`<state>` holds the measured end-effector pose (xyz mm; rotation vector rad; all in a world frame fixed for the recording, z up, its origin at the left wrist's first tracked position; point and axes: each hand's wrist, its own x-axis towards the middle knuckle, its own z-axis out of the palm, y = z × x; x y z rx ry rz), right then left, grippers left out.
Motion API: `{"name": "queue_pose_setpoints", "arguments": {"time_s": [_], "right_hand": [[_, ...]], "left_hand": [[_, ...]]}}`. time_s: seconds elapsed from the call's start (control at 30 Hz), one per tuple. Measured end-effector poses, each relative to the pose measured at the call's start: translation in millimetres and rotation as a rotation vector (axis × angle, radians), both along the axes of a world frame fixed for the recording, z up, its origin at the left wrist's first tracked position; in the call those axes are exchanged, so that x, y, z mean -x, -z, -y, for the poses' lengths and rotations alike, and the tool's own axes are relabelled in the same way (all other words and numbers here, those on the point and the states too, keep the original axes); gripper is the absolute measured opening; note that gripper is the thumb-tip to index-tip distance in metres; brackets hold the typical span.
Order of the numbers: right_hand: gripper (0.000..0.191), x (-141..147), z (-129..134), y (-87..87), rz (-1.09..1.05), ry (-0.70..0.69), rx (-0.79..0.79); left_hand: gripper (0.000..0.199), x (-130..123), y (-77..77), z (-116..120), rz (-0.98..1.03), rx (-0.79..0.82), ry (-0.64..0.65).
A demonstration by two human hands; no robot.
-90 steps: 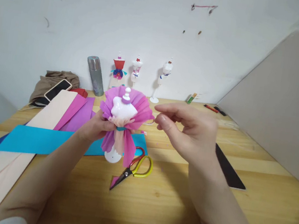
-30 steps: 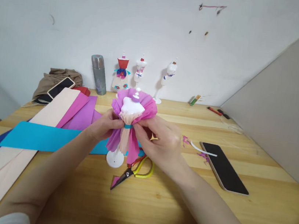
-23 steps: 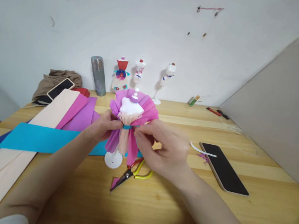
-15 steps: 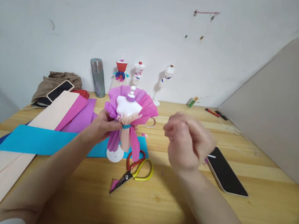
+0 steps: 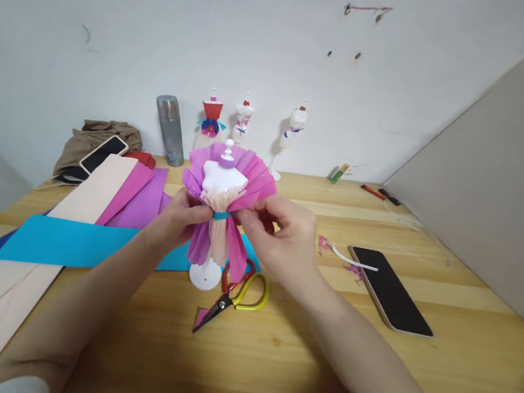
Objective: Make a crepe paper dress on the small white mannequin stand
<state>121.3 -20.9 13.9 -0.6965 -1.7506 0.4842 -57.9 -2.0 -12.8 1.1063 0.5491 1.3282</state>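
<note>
A small white dress form (image 5: 224,177) stands upright on its round white base, dressed in pleated pink, purple and peach crepe paper (image 5: 255,181). A narrow blue paper band (image 5: 221,215) circles its waist. My left hand (image 5: 181,214) is closed round the waist from the left, thumb near the band. On the other side my right hand (image 5: 281,228) pinches at the waist beside the pink paper; what lies under its fingertips is partly hidden. Scissors (image 5: 233,296) with one red and one yellow handle lie in front of the base, their tip over a pink paper scrap (image 5: 201,318).
Blue paper strip (image 5: 70,244) and stacked coloured papers (image 5: 92,189) cover the left. A dark-screened phone (image 5: 394,293) lies right, a white strip (image 5: 351,258) across its edge. Behind stand a flask (image 5: 170,131), several dress forms (image 5: 296,123) and a green glue stick (image 5: 339,173).
My right hand has come left from above the table to the dress form's waist. The white strip and purple scraps by the phone are now uncovered. My left hand keeps its hold.
</note>
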Motion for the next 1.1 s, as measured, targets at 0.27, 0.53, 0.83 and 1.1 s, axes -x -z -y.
{"name": "queue_pose_setpoints", "arguments": {"time_s": [0.27, 0.53, 0.83, 1.1], "right_hand": [[0.025, -3, -1, 0.6, 0.161, 0.033, -0.425], [0.023, -7, 3, -6.3, 0.122, 0.001, -0.344], [0.02, -27, 7, -11.7, -0.209, 0.055, -0.196], [0.029, -24, 9, -15.6, 0.029, 0.048, -0.159]], "left_hand": [[0.048, 0, -0.9, 3, -0.046, 0.026, 0.015], [0.043, -2, -3.5, 3, -0.08, -0.03, -0.014], [0.043, 2, 3.5, 1, -0.14, -0.08, -0.04], [0.042, 5, 4.2, 1, -0.252, -0.123, -0.058]]}}
